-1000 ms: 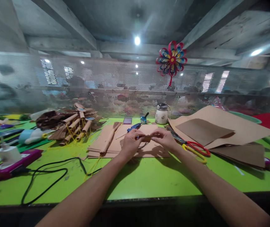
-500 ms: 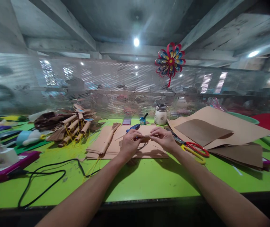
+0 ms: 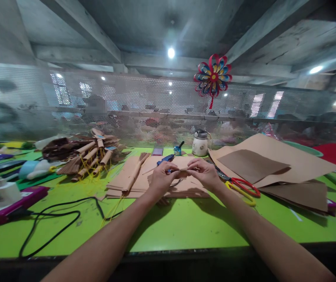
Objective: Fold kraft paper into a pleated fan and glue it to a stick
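A small piece of brown paper (image 3: 183, 172) stretches between my hands, above a stack of brown paper sheets (image 3: 117, 188). My left hand (image 3: 161, 181) pinches its left end, and the fingers of my right hand (image 3: 205, 175) are closed on the right end. Fingertips cover much of the piece. Just behind my left hand lies a blue tool (image 3: 165, 159), partly hidden. A rolled brown paper piece with a fringed end (image 3: 135, 175) rests on the stack's left side, yellow strings trailing from it. Scissors with red and yellow handles (image 3: 246, 187) lie beside my right wrist.
Rolled paper pieces with yellow strings (image 3: 89, 154) are heaped at left. A black cable (image 3: 51, 207) runs from a purple power strip (image 3: 23, 199). Large brown sheets (image 3: 306, 158) cover the right side. A white bottle (image 3: 200, 144) and blue jar (image 3: 177, 149) stand at the back.
My fingers have shifted slightly on the paper piece, which now looks a little bent between them. Both hands stay in nearly the same place.
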### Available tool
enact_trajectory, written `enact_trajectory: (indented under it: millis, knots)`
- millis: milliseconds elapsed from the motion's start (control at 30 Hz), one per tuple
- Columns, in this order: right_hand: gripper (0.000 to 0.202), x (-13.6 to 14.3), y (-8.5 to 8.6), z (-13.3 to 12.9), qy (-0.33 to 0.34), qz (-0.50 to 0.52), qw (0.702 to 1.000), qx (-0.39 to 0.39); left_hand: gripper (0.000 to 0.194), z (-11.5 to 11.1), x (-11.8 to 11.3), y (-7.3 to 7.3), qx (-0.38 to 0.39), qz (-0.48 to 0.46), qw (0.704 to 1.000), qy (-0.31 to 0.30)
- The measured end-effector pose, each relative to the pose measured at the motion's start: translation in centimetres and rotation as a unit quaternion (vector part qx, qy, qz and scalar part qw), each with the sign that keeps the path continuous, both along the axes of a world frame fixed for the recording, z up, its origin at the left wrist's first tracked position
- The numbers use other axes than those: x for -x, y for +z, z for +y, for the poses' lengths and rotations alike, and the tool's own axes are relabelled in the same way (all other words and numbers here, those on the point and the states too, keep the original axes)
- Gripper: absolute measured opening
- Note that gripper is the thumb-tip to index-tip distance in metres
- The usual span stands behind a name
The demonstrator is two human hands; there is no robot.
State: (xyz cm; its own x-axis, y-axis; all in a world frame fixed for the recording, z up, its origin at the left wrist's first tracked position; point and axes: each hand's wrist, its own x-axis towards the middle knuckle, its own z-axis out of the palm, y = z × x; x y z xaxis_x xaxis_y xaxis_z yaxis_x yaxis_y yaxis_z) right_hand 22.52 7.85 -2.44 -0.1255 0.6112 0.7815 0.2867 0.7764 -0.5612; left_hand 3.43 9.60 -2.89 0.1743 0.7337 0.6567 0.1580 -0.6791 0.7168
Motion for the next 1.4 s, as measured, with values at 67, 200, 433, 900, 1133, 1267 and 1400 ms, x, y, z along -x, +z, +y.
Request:
enact_trajectory:
  millis: [67, 200, 433, 900, 1133, 1267, 1400]
  knots:
    - [0.011, 0.0, 0.0, 0.0, -0.003, 0.004, 1.000, 0.002, 0.022, 0.0, -0.1, 0.0, 0.067, -0.002, 0.997, -0.028]
    - [0.013, 0.1, 0.2, -0.4, -0.006, 0.001, 1.000, 0.017, 0.034, -0.1, -0.2, 0.0, 0.193, -0.055, 0.968, -0.149]
    - [0.012, 0.1, 0.4, -0.5, -0.002, 0.002, 1.000, 0.020, 0.029, -0.8, -0.4, 0.7, 0.206, -0.090, 0.969, -0.108]
    - [0.015, 0.2, 0.8, -0.6, 0.042, 0.056, 0.994, 0.088, 0.035, -0.5, -0.5, 0.0, 0.168, -0.050, 0.979, -0.108]
    - [0.018, 0.4, 0.5, -0.5, 0.031, 0.048, 0.995, 0.079, 0.023, -0.5, -0.3, 0.1, 0.122, -0.007, 0.992, -0.044]
    - [0.022, 0.3, 0.6, -0.7, 0.056, 0.059, 0.988, 0.131, 0.021, -0.7, -0.4, 0.3, 0.114, -0.011, 0.993, -0.036]
    - [0.020, 0.2, 0.8, -1.0, 0.061, 0.058, 0.986, 0.145, 0.022, -1.1, -0.5, 0.5, 0.123, -0.016, 0.992, -0.029]
